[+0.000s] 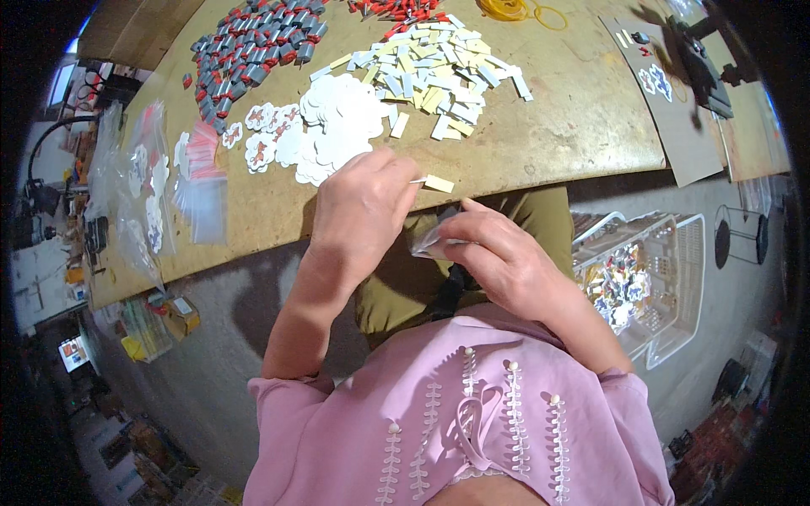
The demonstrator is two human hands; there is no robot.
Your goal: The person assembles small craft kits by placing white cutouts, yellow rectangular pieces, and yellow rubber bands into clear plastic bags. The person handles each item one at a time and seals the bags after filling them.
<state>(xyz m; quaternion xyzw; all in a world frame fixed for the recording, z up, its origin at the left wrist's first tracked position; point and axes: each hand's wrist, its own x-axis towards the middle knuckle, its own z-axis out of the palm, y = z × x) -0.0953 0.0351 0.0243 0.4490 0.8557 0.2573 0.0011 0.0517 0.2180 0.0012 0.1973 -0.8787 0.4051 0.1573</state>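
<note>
At the edge of the worn wooden table point(540, 126), the left hand point(359, 211) pinches a small pale-yellow card strip point(438, 183); the right hand point(498, 253) pinches open a small clear plastic bag point(432, 243) over the lap. Misaimed, the strip could drop.

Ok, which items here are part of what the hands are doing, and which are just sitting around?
In use:
- left hand, pinching a small pale strip
- right hand, holding a small clear bag
- pile of pale strips
- white flower-shaped cards
- stack of clear bags

Lying about:
- grey-and-red parts
- yellow rubber bands
- white wire basket
</note>
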